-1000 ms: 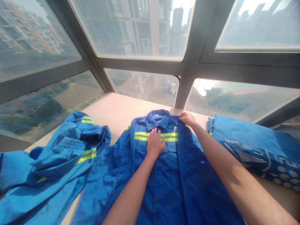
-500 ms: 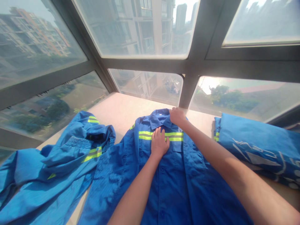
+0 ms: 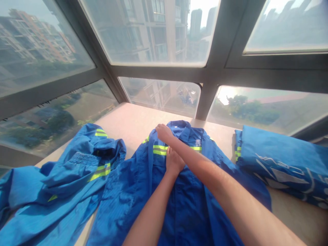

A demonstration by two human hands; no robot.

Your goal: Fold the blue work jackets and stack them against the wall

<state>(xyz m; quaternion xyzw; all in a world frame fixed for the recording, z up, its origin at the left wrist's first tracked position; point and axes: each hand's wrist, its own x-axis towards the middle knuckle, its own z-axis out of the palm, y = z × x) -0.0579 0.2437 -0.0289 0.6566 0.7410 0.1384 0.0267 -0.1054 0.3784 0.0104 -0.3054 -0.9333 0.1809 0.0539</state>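
A blue work jacket (image 3: pixel 176 198) with yellow-and-grey reflective strips lies spread front side up, collar toward the window. My left hand (image 3: pixel 174 163) rests on its chest at the reflective strip, fingers laid on the cloth and partly covered by my right forearm. Crossing over it, my right hand (image 3: pixel 164 132) is closed on the jacket's shoulder, left of the collar (image 3: pixel 185 128). The fingertips of that hand are hidden from view.
A second blue garment (image 3: pixel 66 181) with reflective strips and a gathered elastic part lies crumpled at the left. On the right sits a folded blue bundle with white printing (image 3: pixel 284 157). Framed windows (image 3: pixel 159 92) border the pale ledge (image 3: pixel 133 114).
My right hand has moved left, from the right side of the collar to the left shoulder, its forearm now crossing above my left hand. My left hand stays on the chest.
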